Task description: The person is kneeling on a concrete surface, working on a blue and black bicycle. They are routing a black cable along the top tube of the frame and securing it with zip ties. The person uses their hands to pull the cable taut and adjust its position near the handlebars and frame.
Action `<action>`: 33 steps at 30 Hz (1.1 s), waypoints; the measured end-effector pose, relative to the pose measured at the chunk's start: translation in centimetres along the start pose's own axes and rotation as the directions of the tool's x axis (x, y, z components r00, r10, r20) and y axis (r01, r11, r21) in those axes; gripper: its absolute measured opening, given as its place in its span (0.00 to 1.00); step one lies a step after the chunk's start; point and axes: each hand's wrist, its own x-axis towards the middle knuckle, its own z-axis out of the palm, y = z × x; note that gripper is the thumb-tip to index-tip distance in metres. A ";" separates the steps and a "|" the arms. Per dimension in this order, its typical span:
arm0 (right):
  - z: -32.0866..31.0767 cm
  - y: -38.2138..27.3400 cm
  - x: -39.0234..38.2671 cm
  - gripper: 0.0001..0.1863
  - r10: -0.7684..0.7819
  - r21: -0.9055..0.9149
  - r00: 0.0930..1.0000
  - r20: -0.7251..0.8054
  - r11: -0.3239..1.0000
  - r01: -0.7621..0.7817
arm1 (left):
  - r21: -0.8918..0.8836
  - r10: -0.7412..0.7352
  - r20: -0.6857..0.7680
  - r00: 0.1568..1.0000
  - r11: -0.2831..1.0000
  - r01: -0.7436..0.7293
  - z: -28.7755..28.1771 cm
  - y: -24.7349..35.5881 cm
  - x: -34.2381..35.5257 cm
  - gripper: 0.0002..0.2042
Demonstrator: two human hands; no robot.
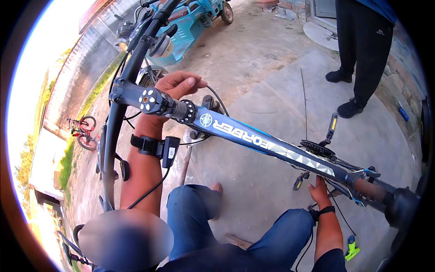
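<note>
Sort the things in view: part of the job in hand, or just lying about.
Job: blue bicycle, right hand beside it; black cable, by the left hand.
Lying about, apparently: turquoise three-wheeler; red bicycle; yellow-green tool.

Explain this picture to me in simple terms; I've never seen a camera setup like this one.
There is no robot here: a person works with two bare hands. The single picture comes from a wide fisheye camera on that person's head, looking down, so straight edges bend near the rim.

Across the middle stretches a bicycle. The left hand is beside its stem, near a dark cable; whether it grips the cable is unclear. The right hand reaches under the frame, its fingertips hidden. On the concrete lies a lime-green item. Another person stands at upper right.
</note>
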 end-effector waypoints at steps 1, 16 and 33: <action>0.5 0.4 0.5 0.39 0.002 0.042 1.000 -0.005 0.999 -0.002 | -0.122 -0.025 0.039 0.999 0.992 0.030 0.5 0.4 0.0 0.12; 6.1 2.1 4.7 0.11 0.265 0.831 0.962 0.059 0.522 -0.195 | 0.629 0.009 0.191 0.981 0.767 -0.130 0.4 2.3 2.9 0.09; 5.1 3.3 5.8 0.08 0.333 0.870 0.943 -0.021 0.471 -0.147 | 0.648 -0.348 0.358 0.866 0.760 0.037 1.6 2.5 4.7 0.05</action>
